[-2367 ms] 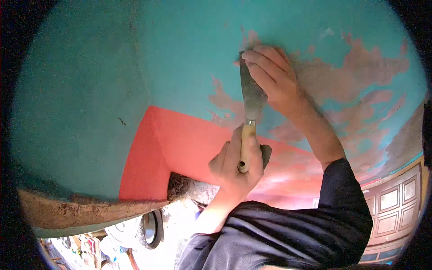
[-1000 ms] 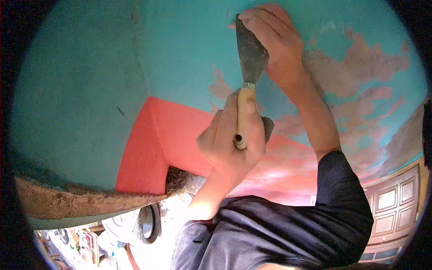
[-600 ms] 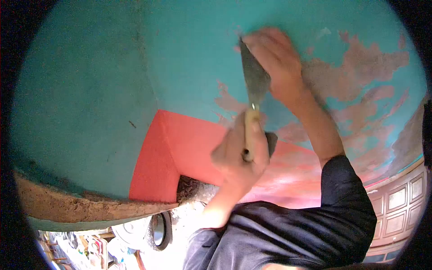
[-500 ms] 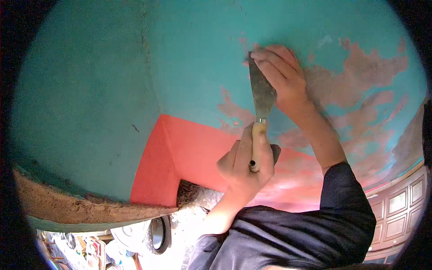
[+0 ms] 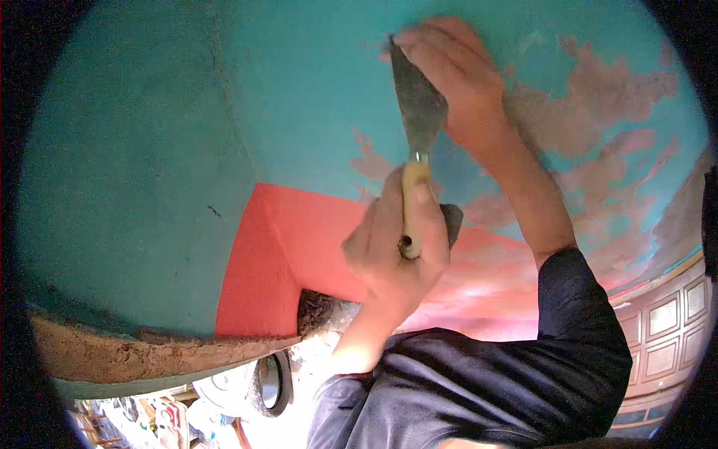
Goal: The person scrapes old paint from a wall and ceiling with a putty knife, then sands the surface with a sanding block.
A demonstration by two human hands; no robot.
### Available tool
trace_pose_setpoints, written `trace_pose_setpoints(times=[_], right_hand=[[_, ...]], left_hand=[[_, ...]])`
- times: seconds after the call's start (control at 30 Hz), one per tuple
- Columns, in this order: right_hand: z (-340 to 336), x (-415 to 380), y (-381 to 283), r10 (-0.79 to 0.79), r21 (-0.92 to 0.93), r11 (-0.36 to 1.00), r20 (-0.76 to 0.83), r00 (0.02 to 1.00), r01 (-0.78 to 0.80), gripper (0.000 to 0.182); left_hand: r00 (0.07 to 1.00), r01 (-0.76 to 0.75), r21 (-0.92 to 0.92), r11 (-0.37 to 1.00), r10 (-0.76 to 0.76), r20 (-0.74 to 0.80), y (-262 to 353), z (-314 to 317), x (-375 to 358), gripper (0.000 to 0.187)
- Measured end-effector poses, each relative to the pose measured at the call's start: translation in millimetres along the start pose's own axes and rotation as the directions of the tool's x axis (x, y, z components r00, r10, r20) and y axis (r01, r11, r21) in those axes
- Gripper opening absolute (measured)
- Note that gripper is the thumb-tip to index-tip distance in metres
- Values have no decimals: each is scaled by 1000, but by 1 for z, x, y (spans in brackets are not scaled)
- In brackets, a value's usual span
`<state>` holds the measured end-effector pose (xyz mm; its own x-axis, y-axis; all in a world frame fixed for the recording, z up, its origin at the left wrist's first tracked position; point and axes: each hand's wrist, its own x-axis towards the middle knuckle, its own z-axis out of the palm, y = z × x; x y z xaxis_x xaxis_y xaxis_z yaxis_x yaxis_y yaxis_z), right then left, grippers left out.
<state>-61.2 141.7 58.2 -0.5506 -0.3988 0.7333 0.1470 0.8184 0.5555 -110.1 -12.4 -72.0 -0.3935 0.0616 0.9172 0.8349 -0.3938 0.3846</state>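
Note:
My left hand [image 5: 396,232] wraps round the pale handle of a putty knife [image 5: 419,105], its thumb along the handle. The knife's grey, stained blade points up against the turquoise wall [image 5: 307,90]. My right hand [image 5: 456,71] is beside the upper blade, its bent fingers pressed over the blade's tip at the wall and slightly blurred. A dark flat piece [image 5: 451,223] sticks out behind the fingers of my left hand; what it is I cannot tell. Bare brownish-pink patches [image 5: 598,112] show where the wall's paint is gone, right of my right hand.
A red-painted recess [image 5: 314,232] lies below the turquoise area. At lower left runs a rough brown ledge [image 5: 149,352], with a tyre [image 5: 273,383] and clutter [image 5: 149,419] beyond it. A panelled door [image 5: 666,329] stands at the right. My dark sleeve [image 5: 576,299] shows at lower right.
Both hands and the putty knife have moved up and a little left along the wall, the blade's tip now higher. The grip of my left hand stays the same.

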Motion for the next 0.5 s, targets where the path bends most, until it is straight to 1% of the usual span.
trace_pose_setpoints(times=[0.03, 0.07, 0.1, 0.13, 0.17, 0.2, 0.23, 0.27, 0.3, 0.33, 0.37, 0.4, 0.43, 0.5], right_hand=[[-1, -7, -1, -10, -3, 1000, -2, 1000, 10, 33], [-4, -19, -3, 8, -5, 1000, 49, 999, -8, 33], [-7, -18, -5, 22, -5, 1000, 100, 995, -22, 33], [-5, -11, -1, 13, 0, 1000, 103, 995, -13, 33], [-4, -5, 3, 6, -24, 1000, 55, 998, -4, 31], [-3, 1, 1, 2, -54, 999, 5, 1000, -1, 31], [-3, 1, 1, 9, -57, 998, 6, 1000, -9, 31], [-4, 2, 1, 28, -38, 999, 43, 999, -27, 31], [-4, 4, 1, 39, -19, 999, 75, 996, -38, 32], [-7, -3, 0, 33, -22, 999, 68, 997, -32, 32], [-12, -18, -5, 43, -30, 999, 113, 993, -40, 33], [-13, -20, -8, 50, -38, 998, 156, 987, -44, 34], [-9, -16, -4, 36, -39, 999, 151, 988, -30, 34], [-5, -10, 1, 40, -35, 999, 59, 997, -38, 35]], left_hand=[[999, 26, -21, 999, -25, 38, 2, 1, -4, 43], [999, 22, -21, 1000, -21, 28, 7, -1, -5, 43], [997, 72, 27, 997, -73, 34, 15, -2, -4, 28], [990, 129, 75, 989, -132, 42, 19, -2, -4, 25], [989, 139, 76, 987, -143, 47, 17, -4, -3, 25], [988, 149, -11, 989, -148, 45, 7, -7, 1, 32], [988, 151, -99, 984, -147, 40, -2, -6, 8, 50], [998, -60, -3, 998, 61, 29, -6, -5, 11, 54], [998, -63, -3, 998, 63, 29, -5, -2, 4, 54], [998, -44, 41, 998, 43, 38, -1, 3, -7, 54], [999, -28, 85, 996, 25, 43, 3, 5, -15, 55], [998, -49, 103, 993, 45, 42, 7, 2, -14, 56], [998, -52, 105, 993, 49, 28, 3, 2, -9, 56], [997, -63, 93, 994, 58, 56, 0, 0, 0, 57]])
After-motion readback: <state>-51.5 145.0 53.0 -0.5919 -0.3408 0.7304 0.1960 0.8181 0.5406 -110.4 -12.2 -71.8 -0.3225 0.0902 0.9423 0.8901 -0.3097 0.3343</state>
